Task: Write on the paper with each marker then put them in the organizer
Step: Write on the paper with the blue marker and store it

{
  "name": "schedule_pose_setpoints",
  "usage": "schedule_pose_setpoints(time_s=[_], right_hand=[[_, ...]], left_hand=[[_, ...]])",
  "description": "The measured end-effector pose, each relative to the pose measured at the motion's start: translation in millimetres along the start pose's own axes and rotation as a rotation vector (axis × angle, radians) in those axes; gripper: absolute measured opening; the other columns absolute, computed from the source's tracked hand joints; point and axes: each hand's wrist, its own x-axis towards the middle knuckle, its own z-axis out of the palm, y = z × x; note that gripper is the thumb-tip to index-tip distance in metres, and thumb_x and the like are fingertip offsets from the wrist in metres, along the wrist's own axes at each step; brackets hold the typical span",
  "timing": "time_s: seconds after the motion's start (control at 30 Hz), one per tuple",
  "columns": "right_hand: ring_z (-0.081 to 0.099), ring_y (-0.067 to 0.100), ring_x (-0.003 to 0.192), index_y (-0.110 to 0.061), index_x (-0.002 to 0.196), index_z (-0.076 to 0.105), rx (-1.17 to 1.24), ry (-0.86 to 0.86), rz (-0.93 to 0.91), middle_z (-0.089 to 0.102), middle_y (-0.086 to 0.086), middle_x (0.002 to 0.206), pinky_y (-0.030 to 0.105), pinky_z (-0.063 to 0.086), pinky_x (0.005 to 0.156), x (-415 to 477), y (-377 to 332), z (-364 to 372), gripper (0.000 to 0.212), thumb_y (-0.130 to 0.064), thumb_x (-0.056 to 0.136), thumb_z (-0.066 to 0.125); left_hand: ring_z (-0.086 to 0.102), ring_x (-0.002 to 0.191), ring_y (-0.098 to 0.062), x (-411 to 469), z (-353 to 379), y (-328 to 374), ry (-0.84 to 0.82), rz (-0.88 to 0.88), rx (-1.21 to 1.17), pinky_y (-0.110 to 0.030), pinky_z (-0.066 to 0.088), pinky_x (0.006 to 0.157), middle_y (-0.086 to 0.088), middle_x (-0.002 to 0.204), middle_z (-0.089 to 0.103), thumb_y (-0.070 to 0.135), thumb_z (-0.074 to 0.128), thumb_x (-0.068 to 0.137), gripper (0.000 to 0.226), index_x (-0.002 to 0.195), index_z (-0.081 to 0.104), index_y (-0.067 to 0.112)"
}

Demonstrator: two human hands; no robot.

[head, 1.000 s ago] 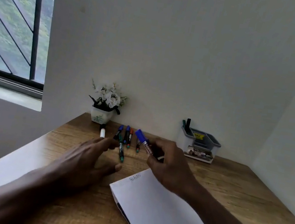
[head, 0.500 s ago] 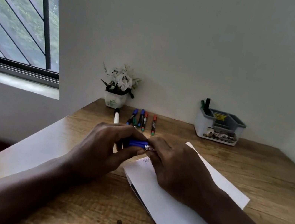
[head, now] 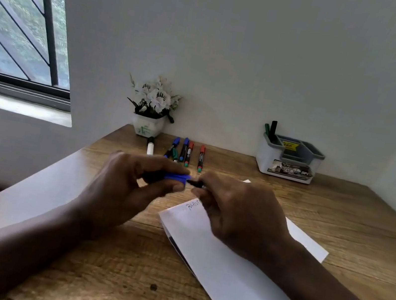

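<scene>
My left hand (head: 133, 186) grips the blue cap (head: 178, 177) of a marker, pulled just clear of the dark tip. My right hand (head: 238, 216) holds the marker body (head: 196, 183), mostly hidden in its fingers, above the top end of the white paper (head: 223, 272). Faint writing shows on the paper near its top corner. Several more markers (head: 183, 151) lie in a row at the back of the desk. The grey and white organizer (head: 290, 157) stands at the back right with two markers upright in its left slot.
A small white pot of white flowers (head: 152, 110) stands against the wall, left of the marker row. A white marker (head: 150, 146) lies in front of it. The wooden desk (head: 117, 280) drops off along its left edge, below a barred window (head: 23, 29).
Both hands and the blue marker came toward me over the paper. My left hand took hold of the cap and pulled it off the marker, exposing the tip.
</scene>
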Motion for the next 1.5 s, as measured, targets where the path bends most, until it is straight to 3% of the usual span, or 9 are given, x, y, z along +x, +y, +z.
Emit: schedule_pose_setpoints(time_s=[0.1, 0.3, 0.47, 0.6, 0.77, 0.93, 1.07, 1.27, 1.5], right_hand=[[0.065, 0.013, 0.065, -0.027, 0.11, 0.066, 0.078, 0.094, 0.124, 0.074, -0.006, 0.086, 0.026, 0.047, 0.052, -1, 16, -5, 0.034, -0.047, 0.103, 0.04], [0.062, 0.005, 0.098, -0.025, 0.144, 0.054, 0.508, 0.174, 0.406, 0.069, -0.005, 0.111, 0.028, 0.05, 0.082, -3, 30, -2, 0.046, -0.029, 0.101, 0.04], [0.065, 0.014, 0.075, -0.047, 0.147, 0.041, 0.578, 0.107, 0.34, 0.065, 0.0, 0.096, 0.028, 0.056, 0.069, -3, 24, -5, 0.058, -0.011, 0.102, 0.05], [0.071, 0.026, 0.07, -0.017, 0.119, 0.067, 1.161, 0.145, 0.624, 0.072, 0.014, 0.094, 0.031, 0.059, 0.06, 1, 15, -6, 0.027, -0.006, 0.104, 0.048], [0.071, 0.03, 0.101, -0.008, 0.124, 0.066, 1.966, -0.02, 0.8, 0.073, 0.02, 0.114, 0.032, 0.058, 0.071, -4, 22, -6, 0.05, -0.026, 0.083, 0.042], [0.067, 0.02, 0.075, -0.008, 0.107, 0.065, 1.398, 0.036, 0.675, 0.069, 0.012, 0.08, 0.029, 0.051, 0.06, -3, 20, -1, 0.025, -0.028, 0.093, 0.066], [0.061, 0.009, 0.059, -0.016, 0.088, 0.069, 0.865, -0.025, 0.564, 0.065, 0.002, 0.064, 0.025, 0.046, 0.059, -5, 17, 4, 0.037, -0.048, 0.095, 0.051], [0.069, 0.012, 0.084, -0.029, 0.103, 0.067, 0.708, -0.218, 0.446, 0.072, -0.008, 0.09, 0.036, 0.057, 0.073, -11, 22, 12, 0.011, -0.037, 0.098, 0.062], [0.064, 0.007, 0.072, -0.027, 0.107, 0.073, 0.883, -0.185, 0.609, 0.068, 0.001, 0.077, 0.024, 0.05, 0.071, -5, 17, 15, 0.026, -0.038, 0.104, 0.049]], left_hand=[[0.07, 0.066, -0.019, 2, -6, -12, 0.116, -0.084, -0.115, -0.047, 0.059, 0.062, 0.003, 0.084, 0.077, 0.035, 0.079, 0.085, 0.019, 0.103, 0.078, 0.029], [0.064, 0.077, -0.012, 3, -5, -23, 0.024, -0.172, 0.114, -0.04, 0.056, 0.066, 0.011, 0.09, 0.066, 0.057, 0.07, 0.081, 0.027, 0.102, 0.078, 0.042], [0.063, 0.082, -0.005, 3, -2, -22, -0.061, -0.205, 0.252, -0.032, 0.053, 0.065, 0.021, 0.084, 0.066, 0.064, 0.066, 0.078, 0.03, 0.099, 0.076, 0.044], [0.057, 0.079, 0.004, 3, -1, -22, -0.141, -0.185, 0.437, -0.02, 0.043, 0.062, 0.027, 0.082, 0.059, 0.065, 0.065, 0.082, 0.028, 0.096, 0.073, 0.042], [0.053, 0.089, 0.003, 7, 3, -20, -0.294, -0.144, 0.573, -0.023, 0.038, 0.075, 0.022, 0.101, 0.06, 0.068, 0.055, 0.088, 0.037, 0.106, 0.069, 0.039], [0.057, 0.092, -0.005, 27, 13, -25, -0.368, -0.089, 0.669, -0.031, 0.047, 0.084, 0.018, 0.099, 0.06, 0.069, 0.047, 0.092, 0.04, 0.103, 0.068, 0.037], [0.055, 0.085, -0.001, 32, 17, -28, -0.378, -0.162, 0.635, -0.029, 0.047, 0.079, 0.02, 0.095, 0.058, 0.073, 0.044, 0.09, 0.045, 0.102, 0.068, 0.037], [0.049, 0.122, -0.013, 18, 12, -22, -0.316, -0.323, 0.711, -0.042, 0.037, 0.101, 0.012, 0.128, 0.056, 0.099, 0.016, 0.071, 0.088, 0.126, 0.054, 0.042], [0.004, 0.156, -0.016, 20, 9, -27, -0.606, -0.534, 0.622, -0.061, -0.001, 0.122, 0.003, 0.17, 0.003, 0.106, 0.02, 0.058, 0.129, 0.16, 0.003, 0.03]])
